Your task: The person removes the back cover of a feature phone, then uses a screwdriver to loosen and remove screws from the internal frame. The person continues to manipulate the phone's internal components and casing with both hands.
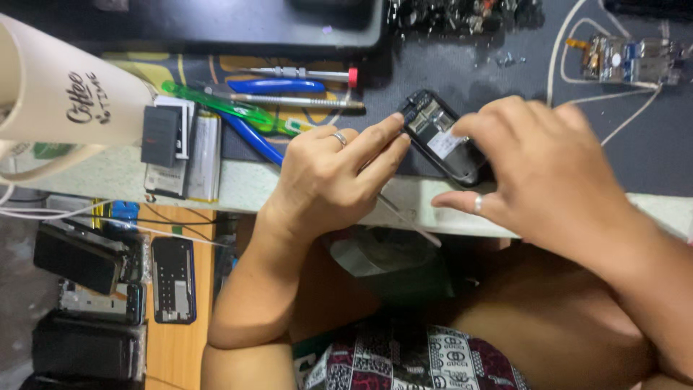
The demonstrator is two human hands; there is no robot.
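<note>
A small black phone [442,139] with its back cover off lies tilted on the dark mat [505,79] at the bench's front edge. My right hand [548,170], ring on the thumb, grips its lower right end, thumb stretched out to the left. My left hand [328,180], ring on one finger, pinches a thin metal tool [408,220]. Its fingertips touch the phone's left edge, and the tool's rear end sticks out toward my body. The tool's tip is hidden under my fingers.
Screwdrivers [303,73], a green-handled tool [224,108] and blue-handled pliers [253,137] lie behind my left hand. Flat batteries [189,148] and a cream cup [65,90] sit at left. A circuit board [624,59] with white wires is far right. Phone bodies [173,278] lie on a lower wooden shelf.
</note>
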